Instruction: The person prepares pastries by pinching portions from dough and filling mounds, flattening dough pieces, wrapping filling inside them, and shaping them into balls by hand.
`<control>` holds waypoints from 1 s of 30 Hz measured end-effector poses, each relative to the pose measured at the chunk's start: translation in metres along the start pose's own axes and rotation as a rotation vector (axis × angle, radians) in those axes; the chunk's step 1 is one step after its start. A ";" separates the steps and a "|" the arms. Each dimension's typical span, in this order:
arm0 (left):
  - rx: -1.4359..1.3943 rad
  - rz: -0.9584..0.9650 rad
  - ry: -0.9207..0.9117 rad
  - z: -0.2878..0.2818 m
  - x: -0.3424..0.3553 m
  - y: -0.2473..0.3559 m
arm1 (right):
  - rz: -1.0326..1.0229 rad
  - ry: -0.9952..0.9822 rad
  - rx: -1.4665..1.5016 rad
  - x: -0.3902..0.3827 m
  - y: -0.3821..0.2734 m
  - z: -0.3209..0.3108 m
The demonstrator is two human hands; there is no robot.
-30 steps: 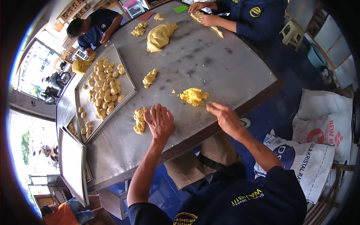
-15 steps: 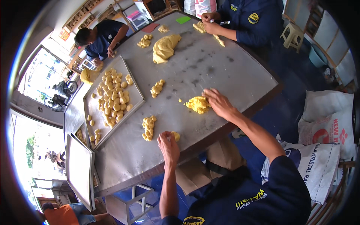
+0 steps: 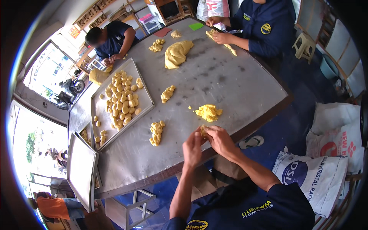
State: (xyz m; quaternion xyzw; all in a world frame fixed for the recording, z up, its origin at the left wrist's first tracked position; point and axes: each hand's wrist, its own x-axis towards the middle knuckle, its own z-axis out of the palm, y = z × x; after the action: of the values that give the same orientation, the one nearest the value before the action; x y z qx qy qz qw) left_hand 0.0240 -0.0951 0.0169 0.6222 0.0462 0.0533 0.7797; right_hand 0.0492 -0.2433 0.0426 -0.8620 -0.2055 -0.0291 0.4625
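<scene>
A head-worn fisheye camera looks down from just above the hands [image 3: 220, 140], its wide view taking in the whole desk [image 3: 245, 86] beyond.

The bench [image 3: 230, 86] is grey with dark mottling and a brown edge [image 3: 263, 117]. The crumbly heap [image 3: 209, 113] is bright yellow; the dough mound [image 3: 178, 55] and dough rounds [image 3: 125, 110] are paler yellow. The floor [image 3: 285, 126] is blue, stool [image 3: 304, 46] cream, basin [image 3: 329, 67] teal.

Metal table [image 3: 237, 92] — on it tray [image 3: 145, 97], dough lumps [image 3: 156, 133], crumbly heap [image 3: 209, 113].
</scene>
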 end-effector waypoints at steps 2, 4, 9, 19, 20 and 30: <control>0.348 -0.100 0.018 -0.022 0.004 0.015 | -0.106 0.016 -0.008 0.003 -0.013 -0.009; 0.531 -0.108 -0.010 -0.030 0.008 0.016 | -0.197 0.033 -0.018 0.001 -0.015 -0.003; 0.827 0.079 0.048 -0.048 -0.002 -0.001 | -0.069 -0.121 0.235 0.002 -0.036 0.017; 0.757 0.151 -0.011 -0.047 -0.008 0.006 | -0.203 -0.119 0.162 0.008 -0.033 0.021; 0.681 0.194 -0.019 -0.050 -0.006 0.005 | 0.030 -0.176 0.316 0.017 -0.033 0.017; 0.799 0.250 -0.017 -0.045 -0.006 0.001 | -0.277 -0.165 -0.029 0.042 -0.015 0.017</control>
State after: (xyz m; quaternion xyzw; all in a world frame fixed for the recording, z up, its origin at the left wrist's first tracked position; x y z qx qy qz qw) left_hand 0.0122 -0.0521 0.0077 0.8769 -0.0192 0.1201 0.4650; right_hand 0.0799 -0.2085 0.0554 -0.8314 -0.3592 -0.0246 0.4233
